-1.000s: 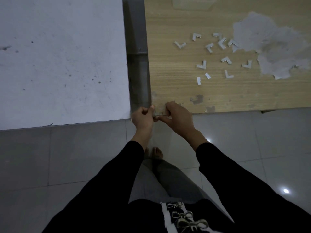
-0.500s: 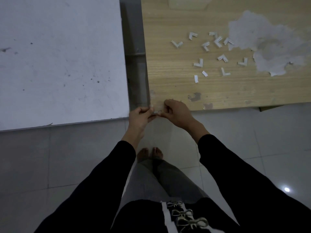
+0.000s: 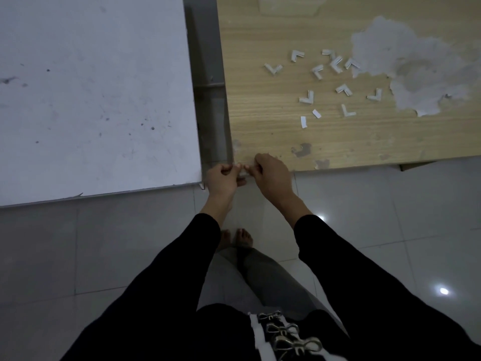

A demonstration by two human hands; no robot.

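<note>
— Where is the small white piece?
— In the frame's centre, at the lower left corner of the wooden table. The left hand and the right hand both pinch it.

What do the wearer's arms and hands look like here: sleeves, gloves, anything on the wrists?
Long black sleeves on both arms: the left sleeve and right sleeve end just above the wrists. The left hand and right hand are bare: no gloves, and no watch, band or ring shows in this dim picture.

left hand and right hand pinching small pale piece, wooden table corner
</note>
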